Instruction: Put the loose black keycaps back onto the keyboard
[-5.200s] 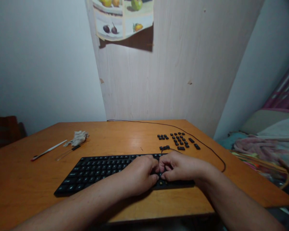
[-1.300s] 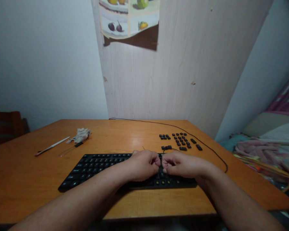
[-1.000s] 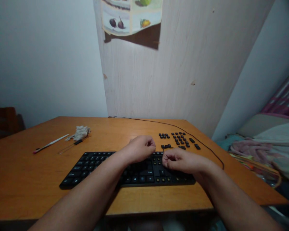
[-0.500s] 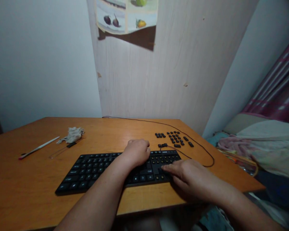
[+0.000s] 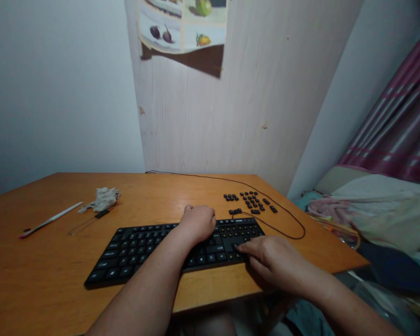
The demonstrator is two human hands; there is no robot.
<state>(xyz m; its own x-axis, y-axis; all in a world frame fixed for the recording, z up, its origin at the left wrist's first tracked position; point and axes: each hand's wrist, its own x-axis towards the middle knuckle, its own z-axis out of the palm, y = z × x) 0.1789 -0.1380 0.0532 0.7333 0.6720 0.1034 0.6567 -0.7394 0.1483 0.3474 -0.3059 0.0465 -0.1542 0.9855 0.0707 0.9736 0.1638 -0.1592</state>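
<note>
A black keyboard (image 5: 140,247) lies on the orange wooden table (image 5: 38,261), angled slightly. My left hand (image 5: 198,223) is curled into a fist and rests on the keys right of the middle; nothing shows inside it. My right hand (image 5: 272,259) lies flat at the keyboard's near right corner, fingers stretched out and apart, fingertips on the bottom row of keys. Several loose black keycaps (image 5: 250,200) sit in groups on the table beyond the keyboard's right end.
The keyboard's thin black cable (image 5: 290,215) loops along the table's right side and runs to the back wall. At the left lie a crumpled white cloth (image 5: 102,199), a white stick (image 5: 51,219) and a thin wire tool (image 5: 91,221). Bedding (image 5: 371,214) lies right of the table.
My hands, pinched together over one spot of the keyboard, have come apart. The left fist went toward the far rows; the right hand slid to the near right corner and flattened. The view turned right.
</note>
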